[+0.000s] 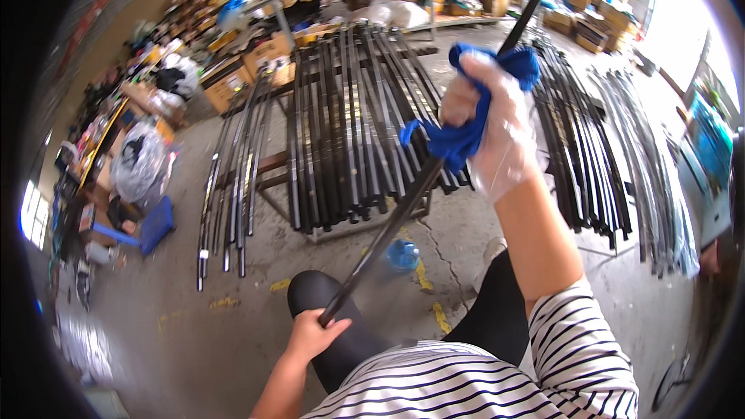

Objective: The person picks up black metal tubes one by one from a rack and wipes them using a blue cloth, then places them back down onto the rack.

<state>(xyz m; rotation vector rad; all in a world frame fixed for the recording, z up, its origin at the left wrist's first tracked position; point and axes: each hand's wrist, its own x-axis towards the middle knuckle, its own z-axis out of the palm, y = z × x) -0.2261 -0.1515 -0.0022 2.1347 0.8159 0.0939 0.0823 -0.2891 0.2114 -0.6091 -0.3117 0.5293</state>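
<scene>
A long black tube (386,237) slants from my lap up and away to the right, past the top edge of the view. Its near end is in my bare left hand (310,336), whose fingers are closed around it beside my knee. Farther up, my right hand (497,120) wears a clear plastic glove and grips a blue cloth (456,142). The cloth is bunched against the tube, and its loose ends stick out on both sides of the hand. Part of the tube is hidden behind the cloth and hand.
Many black tubes (353,124) lie side by side on a low rack ahead, with more tubes (578,140) at right and wrapped ones (652,178) beyond. A blue-tinted water bottle (403,255) is on the floor. A blue stool (157,225) and cardboard boxes (226,87) are at left.
</scene>
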